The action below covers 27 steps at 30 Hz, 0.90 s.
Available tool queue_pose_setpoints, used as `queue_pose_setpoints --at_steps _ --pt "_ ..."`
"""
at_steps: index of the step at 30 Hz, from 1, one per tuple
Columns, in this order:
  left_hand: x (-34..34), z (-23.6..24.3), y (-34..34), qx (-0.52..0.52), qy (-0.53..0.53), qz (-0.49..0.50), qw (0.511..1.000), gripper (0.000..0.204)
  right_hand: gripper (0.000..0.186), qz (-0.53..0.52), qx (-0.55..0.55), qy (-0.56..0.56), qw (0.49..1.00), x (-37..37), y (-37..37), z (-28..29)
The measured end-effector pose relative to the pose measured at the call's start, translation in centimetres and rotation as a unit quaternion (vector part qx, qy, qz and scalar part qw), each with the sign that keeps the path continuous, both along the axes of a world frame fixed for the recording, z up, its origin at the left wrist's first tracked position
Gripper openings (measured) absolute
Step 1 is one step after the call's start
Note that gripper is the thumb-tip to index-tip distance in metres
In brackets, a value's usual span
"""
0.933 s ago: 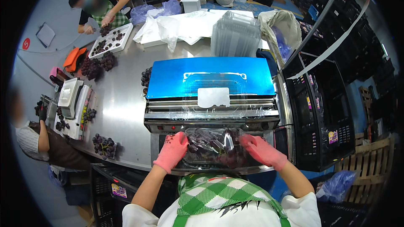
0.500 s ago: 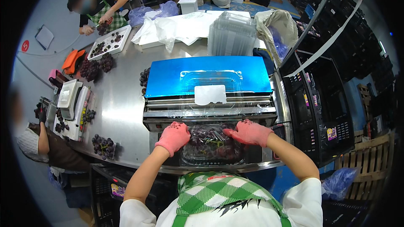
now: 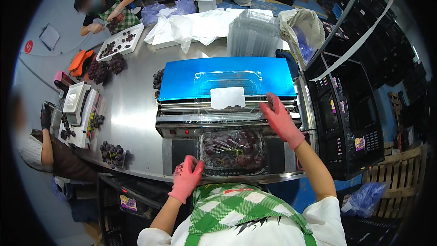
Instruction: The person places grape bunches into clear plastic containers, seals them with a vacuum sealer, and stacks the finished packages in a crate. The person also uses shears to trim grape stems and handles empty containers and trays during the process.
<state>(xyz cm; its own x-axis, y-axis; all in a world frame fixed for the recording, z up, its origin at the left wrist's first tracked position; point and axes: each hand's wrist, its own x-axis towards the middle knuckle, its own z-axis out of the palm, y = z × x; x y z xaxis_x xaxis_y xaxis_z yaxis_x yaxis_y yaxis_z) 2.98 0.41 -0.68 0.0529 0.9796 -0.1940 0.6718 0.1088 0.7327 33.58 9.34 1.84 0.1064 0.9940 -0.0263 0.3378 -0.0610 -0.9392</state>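
A clear container of dark grapes (image 3: 232,150), with wrinkled film over them, sits at the front of the film-wrapping machine (image 3: 177,79), which has a blue top. My left hand (image 3: 193,166), in a pink glove, is curled at the container's lower left corner; whether it grips anything is hidden. My pink-gloved right hand (image 3: 268,102) reaches up at the machine's rollers, fingers apart, beside a clear plastic tray or lid (image 3: 202,82) with a white label (image 3: 227,98) lying on top.
Stacked clear containers (image 3: 252,34) stand behind the machine. Grapes (image 3: 111,155) and a scale (image 3: 75,102) are on the steel table (image 3: 127,123). Black crates (image 3: 341,127) stand right. One co-worker (image 3: 109,9) handles grapes at back left; another (image 3: 41,150) is at far left.
My hands have left the container's top sides: the left moved down toward me, the right rose toward the rollers and opened. The filled container now shows uncovered by fingers.
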Motion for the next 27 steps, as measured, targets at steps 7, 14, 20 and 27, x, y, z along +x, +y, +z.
queue_pose_setpoints --at_steps 7,14,20,27 --pt "0.8 1.6 -0.5 -0.18 -0.258 0.102 0.944 0.03 0.045 -0.003 0.037 0.231 0.972 -0.3 -0.8 1.8" --pt "-2.2 0.8 -1.8 -0.304 -0.455 0.072 0.834 0.037 0.042 0.044 0.108 -0.232 0.966 -1.3 -10.4 0.8" --pt "-2.0 0.1 -2.1 -0.337 -0.405 0.051 0.848 0.023 0.021 0.101 -0.208 0.114 0.966 -0.7 -16.1 -2.3" --pt "-1.4 1.4 -1.1 -0.319 -0.314 0.033 0.894 0.017 0.01 0.021 -0.309 0.311 0.899 -1.5 -15.4 -2.6"
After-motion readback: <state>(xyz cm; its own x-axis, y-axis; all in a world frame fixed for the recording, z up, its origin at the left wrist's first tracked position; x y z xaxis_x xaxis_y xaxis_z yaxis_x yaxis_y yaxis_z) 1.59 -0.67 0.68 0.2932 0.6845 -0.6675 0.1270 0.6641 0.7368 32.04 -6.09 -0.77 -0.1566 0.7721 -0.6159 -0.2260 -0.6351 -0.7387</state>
